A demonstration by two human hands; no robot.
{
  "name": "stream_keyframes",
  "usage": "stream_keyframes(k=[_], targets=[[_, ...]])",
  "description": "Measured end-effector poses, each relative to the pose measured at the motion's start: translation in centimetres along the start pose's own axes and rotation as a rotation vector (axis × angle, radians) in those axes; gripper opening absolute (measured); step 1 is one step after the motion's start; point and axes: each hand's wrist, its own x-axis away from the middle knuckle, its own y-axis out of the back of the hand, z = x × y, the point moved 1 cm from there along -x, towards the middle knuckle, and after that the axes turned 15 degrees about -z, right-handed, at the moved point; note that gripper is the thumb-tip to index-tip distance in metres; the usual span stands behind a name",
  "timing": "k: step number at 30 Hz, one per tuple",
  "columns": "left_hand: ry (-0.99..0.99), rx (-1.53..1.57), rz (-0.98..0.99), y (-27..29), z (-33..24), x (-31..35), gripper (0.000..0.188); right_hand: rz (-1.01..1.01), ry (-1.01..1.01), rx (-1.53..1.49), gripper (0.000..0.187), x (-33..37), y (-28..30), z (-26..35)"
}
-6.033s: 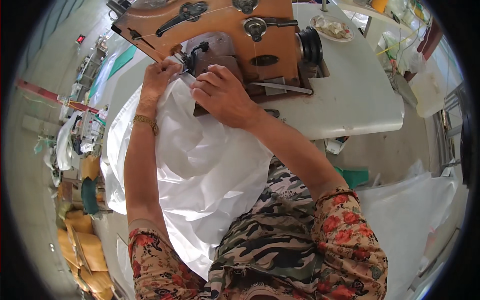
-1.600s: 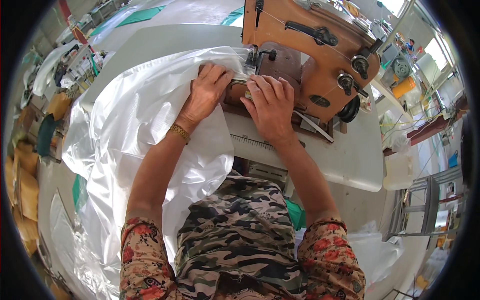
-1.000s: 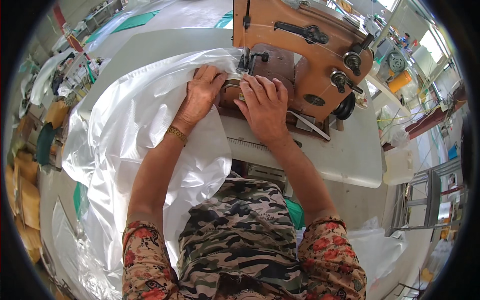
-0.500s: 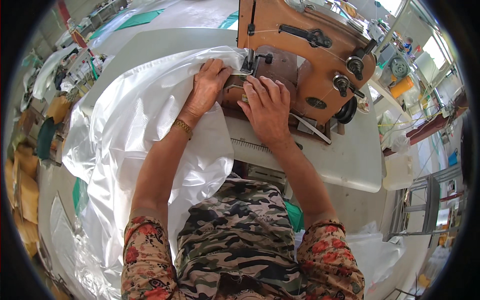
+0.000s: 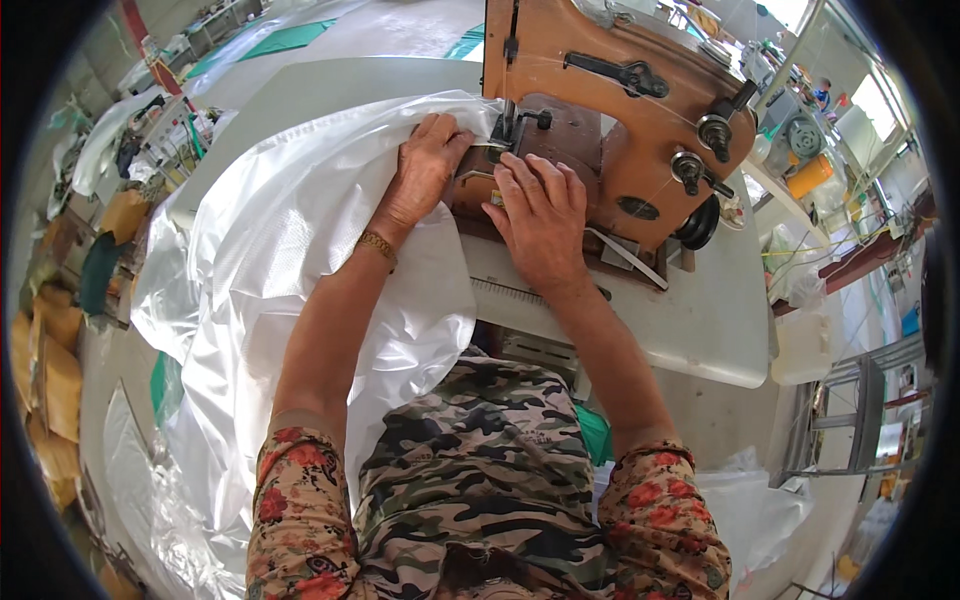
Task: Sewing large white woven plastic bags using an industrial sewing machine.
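A brown sewing machine (image 5: pixel 640 130) stands on a pale table, its head at the back and right of my hands. Shiny white woven plastic sheeting (image 5: pixel 270 220) spreads over the left of the table and hangs down toward my lap. Its edge runs up to the presser foot (image 5: pixel 505 128). My left hand (image 5: pixel 425 170), with a gold-coloured watch on the wrist, has its fingers curled on the sheeting just left of the foot. Beside the foot, my right hand (image 5: pixel 545 210) lies over the machine bed, fingers stretched out and slightly apart. Its fingertips come close to the sheeting's edge; contact is unclear.
The pale tabletop (image 5: pixel 690 330) has a printed ruler scale along its near side. A black handwheel (image 5: pixel 698 222) sticks out at the machine's right. More plastic sheeting (image 5: pixel 755 515) lies on the floor at right, near a metal frame (image 5: pixel 860 420). Brown bundles (image 5: pixel 55 360) line the far left.
The whole view has shifted slightly, moving the machine and table a little right in the picture. Both hands keep nearly the same places by the presser foot.
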Motion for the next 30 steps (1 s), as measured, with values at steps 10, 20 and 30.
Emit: stream_keyframes(k=[10, 20, 30], targets=[[-0.028, -0.053, 0.014, -0.3, -0.1, -0.1, 0.031, 0.001, 0.001, -0.003, 0.048, 0.0, 0.2, 0.0], [-0.019, -0.064, 0.021, 0.1, -0.4, 0.0, 0.035, -0.001, -0.005, -0.007, 0.048, 0.0, 0.1, 0.0], [-0.24, -0.187, 0.254, 8.3, -4.6, 1.3, 0.055, -0.014, -0.016, -0.025, 0.048, 0.1, 0.2, -0.1]])
